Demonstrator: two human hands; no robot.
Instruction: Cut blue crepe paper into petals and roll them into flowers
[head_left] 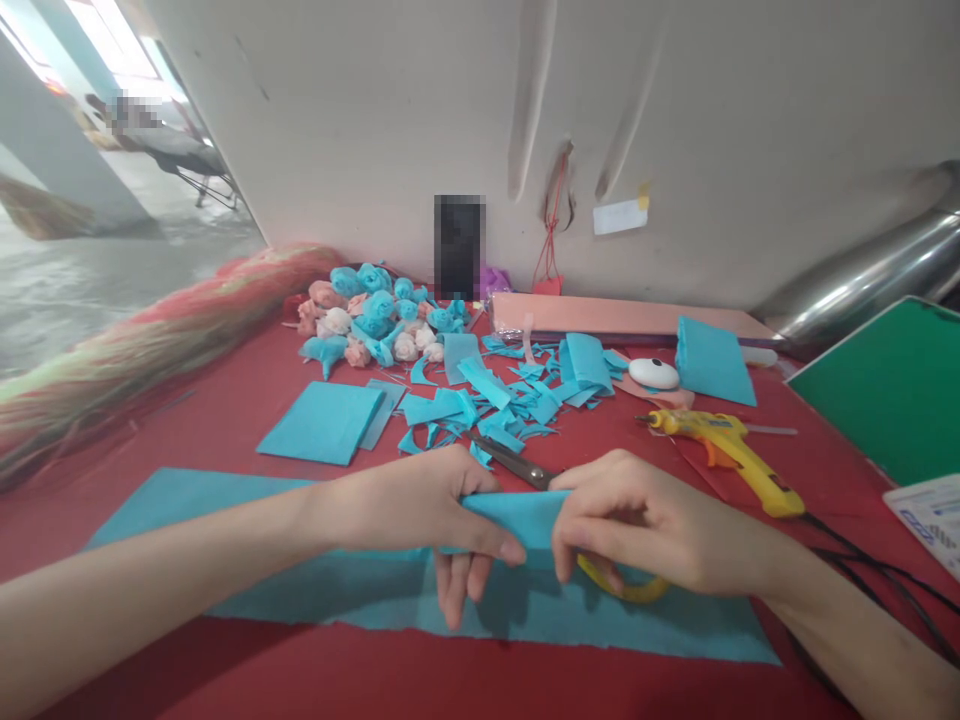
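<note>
Between my two hands a folded strip of blue paper point(517, 512) is stretched over a long blue sheet point(360, 598) on the red table. My left hand point(442, 510) pinches the strip's left part, thumb on top and fingers beneath. At its right end my right hand point(637, 520) has its fingers closed on the strip. Scissors point(525, 466) lie under and behind my right hand, their yellow handle showing below it. Blue paper scraps point(480, 400) are scattered behind the hands, beside a folded blue stack point(322, 422).
Paper flowers point(375, 315) are heaped at the back left. To the right lie a yellow glue gun point(727, 450) with its cable, a white oval object point(653, 373) and a green board point(885, 400). A dark phone-like object point(459, 248) stands at the wall. A person sits far left.
</note>
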